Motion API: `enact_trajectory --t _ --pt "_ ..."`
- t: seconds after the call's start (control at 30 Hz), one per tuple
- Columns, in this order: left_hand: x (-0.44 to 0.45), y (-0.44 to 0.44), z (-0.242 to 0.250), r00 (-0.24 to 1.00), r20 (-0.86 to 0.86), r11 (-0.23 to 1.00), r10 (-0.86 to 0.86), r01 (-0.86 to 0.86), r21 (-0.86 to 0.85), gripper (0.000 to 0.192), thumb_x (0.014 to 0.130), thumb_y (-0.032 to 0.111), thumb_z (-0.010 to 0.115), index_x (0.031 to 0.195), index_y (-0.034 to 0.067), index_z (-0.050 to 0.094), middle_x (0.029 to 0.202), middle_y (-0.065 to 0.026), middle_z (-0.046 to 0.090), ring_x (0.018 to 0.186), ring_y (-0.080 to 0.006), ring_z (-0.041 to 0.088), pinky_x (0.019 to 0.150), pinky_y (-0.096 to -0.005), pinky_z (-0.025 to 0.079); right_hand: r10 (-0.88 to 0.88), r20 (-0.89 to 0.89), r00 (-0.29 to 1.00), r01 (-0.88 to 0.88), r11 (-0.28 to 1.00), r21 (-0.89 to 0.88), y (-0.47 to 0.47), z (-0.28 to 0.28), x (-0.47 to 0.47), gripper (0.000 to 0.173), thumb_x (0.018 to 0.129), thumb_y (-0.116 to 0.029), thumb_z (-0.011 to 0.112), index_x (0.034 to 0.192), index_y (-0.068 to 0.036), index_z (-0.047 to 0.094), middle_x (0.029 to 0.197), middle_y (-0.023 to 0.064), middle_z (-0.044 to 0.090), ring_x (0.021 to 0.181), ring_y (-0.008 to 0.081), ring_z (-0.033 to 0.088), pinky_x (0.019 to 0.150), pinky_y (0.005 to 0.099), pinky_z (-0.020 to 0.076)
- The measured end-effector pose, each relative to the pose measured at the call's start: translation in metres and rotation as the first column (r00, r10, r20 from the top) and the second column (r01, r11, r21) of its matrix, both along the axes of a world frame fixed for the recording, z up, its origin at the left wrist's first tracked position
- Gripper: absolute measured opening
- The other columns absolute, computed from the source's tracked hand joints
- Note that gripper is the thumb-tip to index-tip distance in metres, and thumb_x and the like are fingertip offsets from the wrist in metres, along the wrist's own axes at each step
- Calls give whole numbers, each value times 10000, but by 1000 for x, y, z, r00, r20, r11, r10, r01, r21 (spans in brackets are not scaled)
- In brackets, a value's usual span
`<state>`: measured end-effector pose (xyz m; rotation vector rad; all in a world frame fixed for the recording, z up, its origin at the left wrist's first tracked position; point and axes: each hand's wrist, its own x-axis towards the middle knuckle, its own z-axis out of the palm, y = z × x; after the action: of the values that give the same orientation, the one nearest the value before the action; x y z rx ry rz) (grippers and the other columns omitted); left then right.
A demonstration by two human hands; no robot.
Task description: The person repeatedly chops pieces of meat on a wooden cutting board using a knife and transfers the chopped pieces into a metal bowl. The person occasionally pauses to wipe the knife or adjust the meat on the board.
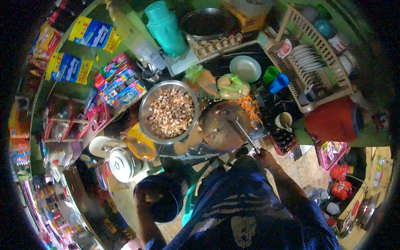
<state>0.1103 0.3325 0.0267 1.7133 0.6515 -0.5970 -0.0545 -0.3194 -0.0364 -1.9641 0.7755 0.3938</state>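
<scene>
My right hand [265, 158] grips the handle of a knife [246, 134], its blade reaching up and left over the round wooden chopping board [215, 132]. A few small bits lie on the board. Left of it stands a wide steel bowl [142, 109] filled with small diced brown and pale pieces [170, 112]. Orange peelings [250, 109] are heaped at the board's upper right edge. Two tied plastic bags, one with orange contents [206, 82] and one with pale contents [232, 89], sit behind the board. My left forearm [145, 215] hangs at the left; its hand is lost in shadow.
A pale green plate [245, 69], green cup [271, 74], blue cup [279, 83] and white mug [283, 121] stand right of the bags. Farther right are a dish rack [328, 97] and a bottle crate [286, 150]. A yellow plastic bag [140, 140] and white lidded pot [123, 165] are left.
</scene>
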Motion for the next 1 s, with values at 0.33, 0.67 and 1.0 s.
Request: enact_trajectory --t 0.33,0.67,1.0 --pt "100 -277 6 998 -51 570 35 -62 -819 334 1041 432 507 1027 107 579 759 -30 528 716 -201 566 797 -475 559 -139 97 986 109 957 267 12 -9 -6 218 993 -167 605 1099 18 650 941 117 728 856 217 693 783 346 531" --pt "85 -456 -132 651 565 840 -508 518 158 271 957 318 649 909 54 682 1101 -102 668 967 -301 616 796 -428 495 -39 138 990 4 970 244 16 19 42 351 983 -395 649 1046 -49 655 851 85 634 814 201 537 736 380 442" --pt "35 -418 -98 247 554 574 -795 602 555 484 878 197 668 1346 113 576 1353 -249 544 1258 -454 505 1050 -523 435 33 -37 999 -24 975 219 10 31 43 601 1026 -565 468 1195 -20 656 1065 213 705 1031 349 658 899 441 487"
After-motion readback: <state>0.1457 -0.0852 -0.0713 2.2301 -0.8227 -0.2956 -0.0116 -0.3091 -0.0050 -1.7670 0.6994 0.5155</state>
